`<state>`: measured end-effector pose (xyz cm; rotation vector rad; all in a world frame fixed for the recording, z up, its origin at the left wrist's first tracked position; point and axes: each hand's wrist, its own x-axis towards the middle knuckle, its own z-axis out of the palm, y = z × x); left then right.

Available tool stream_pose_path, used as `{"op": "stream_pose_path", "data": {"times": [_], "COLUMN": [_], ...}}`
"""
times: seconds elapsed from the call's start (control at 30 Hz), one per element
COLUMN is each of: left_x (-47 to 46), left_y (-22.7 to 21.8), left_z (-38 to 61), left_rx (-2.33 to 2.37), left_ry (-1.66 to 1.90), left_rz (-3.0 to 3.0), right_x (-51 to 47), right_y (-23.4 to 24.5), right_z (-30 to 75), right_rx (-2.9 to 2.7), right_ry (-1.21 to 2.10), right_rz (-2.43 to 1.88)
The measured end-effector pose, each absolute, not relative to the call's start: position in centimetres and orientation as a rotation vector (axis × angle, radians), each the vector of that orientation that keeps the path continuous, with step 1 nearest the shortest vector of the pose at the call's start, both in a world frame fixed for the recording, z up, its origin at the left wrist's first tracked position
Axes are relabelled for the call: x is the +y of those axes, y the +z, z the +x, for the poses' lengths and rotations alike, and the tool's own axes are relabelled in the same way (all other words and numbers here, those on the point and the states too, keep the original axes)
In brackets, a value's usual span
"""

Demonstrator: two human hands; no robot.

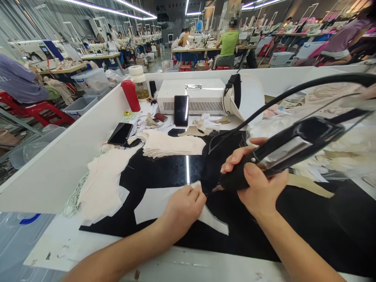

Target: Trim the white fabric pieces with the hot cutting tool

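My right hand is wrapped around a black corded hand tool with a silver plate on its side. The tool slants down to the left, and its small pointed tip is close to the fingers of my left hand. Those fingers are closed in a pinch on a white fabric piece with curved edges, one corner lifted between them. The piece lies on a glossy black mat. Behind it is a stack of cream fabric pieces, and another cream pile lies at the left.
A vented white box stands at the back with a phone leaning on it. Another phone, a red cup and a jar stand left. White scraps heap up right. A low wall edges the table.
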<state>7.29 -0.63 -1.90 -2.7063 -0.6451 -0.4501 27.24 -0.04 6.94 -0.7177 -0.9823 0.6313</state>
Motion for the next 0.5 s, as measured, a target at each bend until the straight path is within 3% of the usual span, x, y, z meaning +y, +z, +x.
{"op": "stream_pose_path", "data": {"times": [0.23, 0.5], "left_x": [-0.6, -1.9], "left_y": [0.6, 0.2], "left_z": [7.1, 8.2], "left_rx": [-0.599, -0.43], "left_ry": [-0.556, -0.643], "left_rz": [-2.965, -3.191], "right_x": [-4.2, -7.9], "right_y": [7.6, 6.9], "right_z": [28.2, 27.5], "right_rx": [-0.942, -0.959], "right_ry": [0.606, 0.643], "right_rz": [-0.746, -0.756]}}
